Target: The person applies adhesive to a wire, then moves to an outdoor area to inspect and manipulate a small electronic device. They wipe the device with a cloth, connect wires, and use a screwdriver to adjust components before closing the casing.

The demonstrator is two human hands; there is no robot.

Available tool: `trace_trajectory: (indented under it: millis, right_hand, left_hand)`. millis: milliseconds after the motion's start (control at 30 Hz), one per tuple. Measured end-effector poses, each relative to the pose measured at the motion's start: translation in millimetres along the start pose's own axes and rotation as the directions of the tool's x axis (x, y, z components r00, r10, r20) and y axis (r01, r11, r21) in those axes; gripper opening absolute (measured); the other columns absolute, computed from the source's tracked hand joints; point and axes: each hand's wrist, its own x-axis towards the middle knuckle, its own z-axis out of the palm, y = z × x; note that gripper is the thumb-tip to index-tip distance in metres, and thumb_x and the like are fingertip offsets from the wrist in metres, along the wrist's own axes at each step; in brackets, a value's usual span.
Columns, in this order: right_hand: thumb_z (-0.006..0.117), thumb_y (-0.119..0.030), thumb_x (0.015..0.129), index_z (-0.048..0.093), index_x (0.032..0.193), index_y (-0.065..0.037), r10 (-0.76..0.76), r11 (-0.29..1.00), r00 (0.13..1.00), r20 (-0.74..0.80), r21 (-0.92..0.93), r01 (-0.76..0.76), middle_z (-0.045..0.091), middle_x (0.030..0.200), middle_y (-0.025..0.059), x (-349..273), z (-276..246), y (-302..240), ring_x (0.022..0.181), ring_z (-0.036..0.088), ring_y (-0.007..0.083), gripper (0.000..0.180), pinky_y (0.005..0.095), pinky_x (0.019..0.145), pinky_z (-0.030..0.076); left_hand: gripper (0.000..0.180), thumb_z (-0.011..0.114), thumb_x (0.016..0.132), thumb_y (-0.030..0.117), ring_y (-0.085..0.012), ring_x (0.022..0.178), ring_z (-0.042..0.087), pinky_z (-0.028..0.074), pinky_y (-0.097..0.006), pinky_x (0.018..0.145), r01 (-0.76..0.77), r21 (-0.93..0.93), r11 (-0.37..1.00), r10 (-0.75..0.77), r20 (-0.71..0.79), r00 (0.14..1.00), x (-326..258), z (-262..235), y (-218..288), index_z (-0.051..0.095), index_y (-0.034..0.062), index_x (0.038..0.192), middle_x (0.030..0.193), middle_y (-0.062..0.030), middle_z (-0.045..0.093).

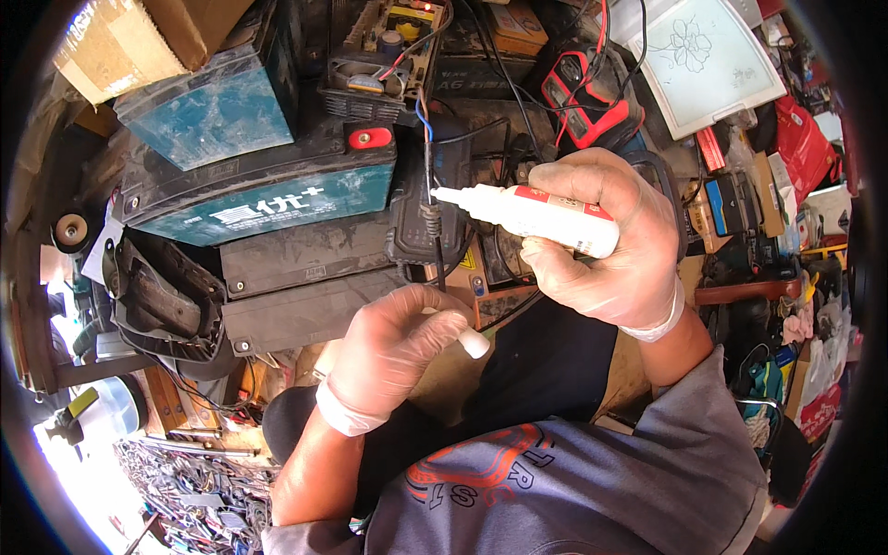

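My right hand [618, 242], in a thin clear glove, is closed around a small white squeeze bottle [555, 220] with a red and white label. The bottle lies nearly level, and its narrow nozzle points left, right by a black cable [438, 248] with a ribbed sleeve. Whether the tip touches the cable I cannot tell. Lower and to the left, my gloved left hand [393, 347] is closed on a small white cap [474, 343]. From an opened electronic unit [379, 69] with a fan, thin coloured wires run down toward the cable.
Large teal and black batteries [277, 199] are stacked at the left, beneath a cardboard box [120, 46]. A black plastic housing [166, 296] sits beside them. Behind my right hand are a red and black meter-like device [587, 97] and a white drawing board [708, 60]. Clutter lines the right side.
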Motion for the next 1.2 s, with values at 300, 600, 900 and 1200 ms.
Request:
trace_trajectory:
  millis: [300, 600, 900, 1200]
  right_hand:
    - [0.075, 0.0, 0.068, 0.058, 0.106, 0.002, -0.024, 1.0, 1.0, 0.01, 0.007, 0.024, 0.063, 0.093, 0.0147, 2.0, 0.5, 0.0, 0.074, 0.065, 0.0213, 0.041, 0.029, 0.064, 0.052]
    - [0.076, -0.001, 0.067, 0.06, 0.103, 0.001, -0.03, 0.999, 0.999, 0.025, -0.013, 0.03, 0.064, 0.095, 0.0159, 3.2, -0.4, -3.9, 0.075, 0.066, 0.0221, 0.039, 0.0292, 0.064, 0.052]
    - [0.075, -0.001, 0.067, 0.061, 0.101, 0.002, -0.08, 0.996, 0.997, 0.013, -0.044, 0.08, 0.065, 0.094, 0.0162, 8.3, -0.5, -3.6, 0.076, 0.066, 0.0237, 0.037, 0.0305, 0.065, 0.053]
    - [0.075, 0.001, 0.067, 0.061, 0.101, 0.001, -0.044, 0.999, 0.998, 0.043, -0.028, 0.045, 0.065, 0.093, 0.0156, 9.4, -2.8, -4.0, 0.076, 0.066, 0.0228, 0.036, 0.0302, 0.065, 0.053]
  left_hand:
    - [0.018, 0.063, 0.093, 0.013, -0.0095, 0.083, 0.059, 0.048, -0.025, 0.08, 0.06, -0.088, 0.994, -0.064, -0.05, 0.997, -4.0, 3.6, 4.7, 0.063, -0.0035, 0.1, 0.087, -0.0062, 0.068]
    - [0.017, 0.063, 0.092, 0.012, -0.0097, 0.083, 0.058, 0.048, -0.025, 0.08, 0.041, -0.114, 0.993, -0.046, -0.046, 0.998, -3.5, 3.3, 3.4, 0.064, -0.0034, 0.099, 0.086, -0.0057, 0.067]
    - [0.016, 0.064, 0.091, 0.012, -0.0107, 0.084, 0.059, 0.048, -0.026, 0.081, 0.042, -0.091, 0.995, -0.047, -0.05, 0.998, -3.6, 4.4, 5.3, 0.065, -0.0026, 0.097, 0.088, -0.0063, 0.067]
    - [0.016, 0.065, 0.091, 0.012, -0.0113, 0.086, 0.06, 0.048, -0.026, 0.082, 0.031, -0.095, 0.995, -0.036, -0.051, 0.998, -3.4, 4.1, 5.3, 0.065, -0.0026, 0.097, 0.091, -0.0067, 0.067]
